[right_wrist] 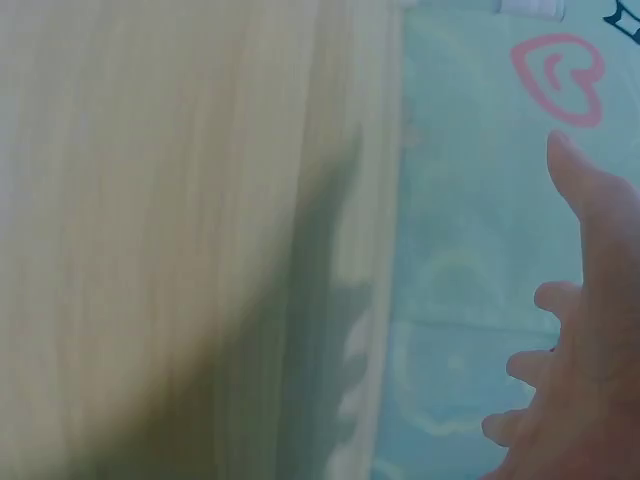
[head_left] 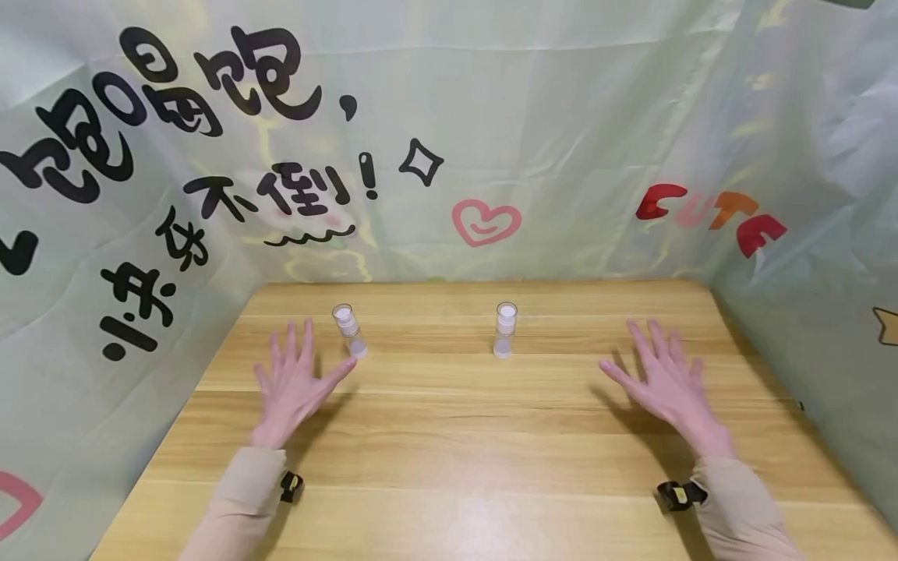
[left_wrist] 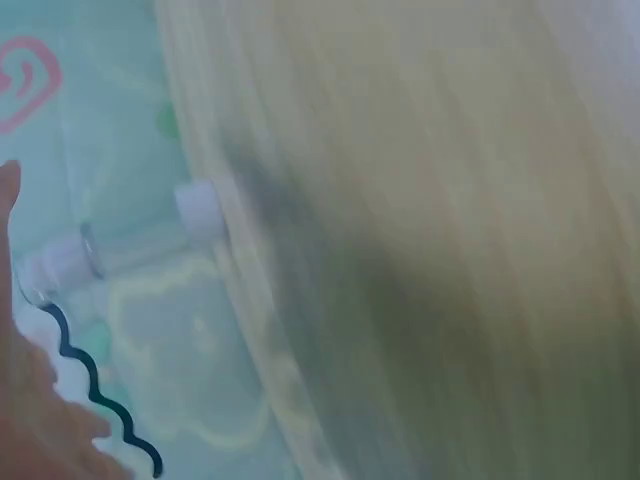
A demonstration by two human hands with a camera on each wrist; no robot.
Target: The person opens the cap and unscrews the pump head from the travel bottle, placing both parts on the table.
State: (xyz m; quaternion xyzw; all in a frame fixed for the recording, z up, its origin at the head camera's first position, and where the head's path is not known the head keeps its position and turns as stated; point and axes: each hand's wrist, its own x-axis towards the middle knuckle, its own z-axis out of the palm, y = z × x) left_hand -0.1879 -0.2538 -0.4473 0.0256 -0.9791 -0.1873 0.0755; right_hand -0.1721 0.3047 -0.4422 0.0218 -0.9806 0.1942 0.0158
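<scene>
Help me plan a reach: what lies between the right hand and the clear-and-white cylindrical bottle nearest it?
Only bare, pale wooden tabletop shows between the right hand and that bottle, in the head view.

Creased, pale grey-green printed sheeting (head_left: 561,117) stands behind and on both sides of the light-brown wood-grain desk (head_left: 449,436). The sheeting bears black Chinese characters (head_left: 175,101), a pink outlined heart (head_left: 484,230) and red, pink and orange letters (head_left: 733,209). A soft white reflection (head_left: 484,510) marks the desk's near area.
</scene>
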